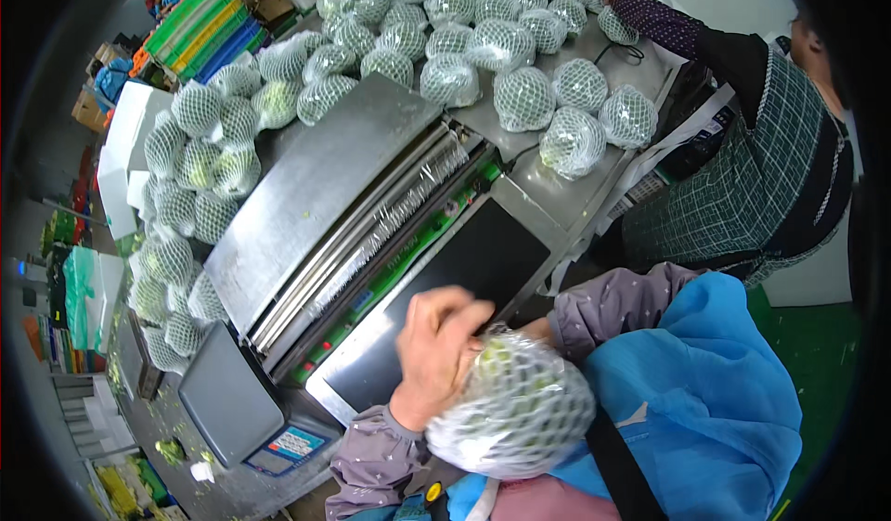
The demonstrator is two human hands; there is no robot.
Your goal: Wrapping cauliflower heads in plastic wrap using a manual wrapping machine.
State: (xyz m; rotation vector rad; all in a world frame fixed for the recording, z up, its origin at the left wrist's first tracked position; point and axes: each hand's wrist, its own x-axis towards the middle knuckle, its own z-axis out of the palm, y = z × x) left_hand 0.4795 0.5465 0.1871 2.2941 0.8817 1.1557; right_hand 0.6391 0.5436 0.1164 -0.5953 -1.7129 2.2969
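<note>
A round, pale green vegetable in a white foam net and clear film [511,406] is held close against my body. My left hand [438,350] is at its upper left side, with bent fingers, slightly blurred. Behind its top, my right hand [537,332] is mostly hidden by it; only a part near the cuff shows. Just beyond my hands is the film wrapping machine, with its dark flat plate [452,277], a roll of clear film [397,222] and a metal cover [327,187].
Many net-covered vegetables [501,44] crowd the metal table behind and left of the machine. A grey weighing scale [233,396] stands at lower left, near leafy scraps [169,451]. At right, a co-worker in a checked apron [731,194] reaches over the table's far end.
</note>
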